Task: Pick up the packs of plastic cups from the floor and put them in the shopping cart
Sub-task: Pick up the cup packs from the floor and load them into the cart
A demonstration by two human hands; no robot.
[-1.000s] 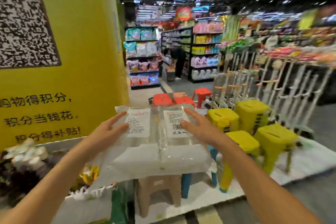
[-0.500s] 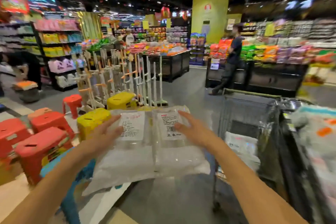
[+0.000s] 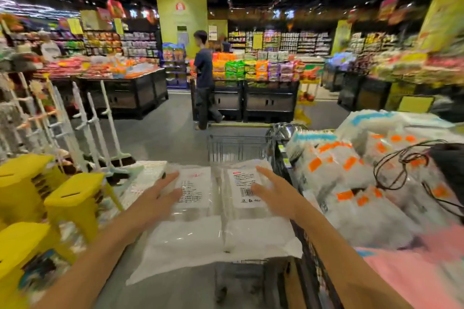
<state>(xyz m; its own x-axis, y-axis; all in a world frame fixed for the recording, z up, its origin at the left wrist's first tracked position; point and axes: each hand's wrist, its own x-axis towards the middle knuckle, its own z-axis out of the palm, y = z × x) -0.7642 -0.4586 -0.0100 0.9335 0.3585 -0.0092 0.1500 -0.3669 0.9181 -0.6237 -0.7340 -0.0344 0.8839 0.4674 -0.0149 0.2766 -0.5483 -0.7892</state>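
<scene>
Both hands are flat against the load, fingers straight, nothing curled round it. My left hand (image 3: pixel 160 193) presses on the left side of the packs of plastic cups (image 3: pixel 200 238), and my right hand (image 3: pixel 273 195) does the same on the right, so the two clear-wrapped packs sit side by side, squeezed between my palms. Fingertips of each hand lie on the edge of a white label (image 3: pixel 193 188), one label per pack. The packs are up in the air in front of me, off the grey floor (image 3: pixel 163 133), with the wire end of the shopping cart (image 3: pixel 238 150) showing just past their far edge. Can't tell from this angle if they're fully over the basket, since the packs hide what's under them. Off to my left are yellow plastic stools (image 3: pixel 72 195), with some white racks (image 3: pixel 95 118) behind them. On my right, just beside the packs, is a heap of white bags with orange and blue marks (image 3: pixel 346 175), and a black cord (image 3: pixel 399 168) is looped on top. Further down the aisle a person in a dark shirt (image 3: pixel 204 78) stands at a snack display. Edges of the view are pretty smeared.
</scene>
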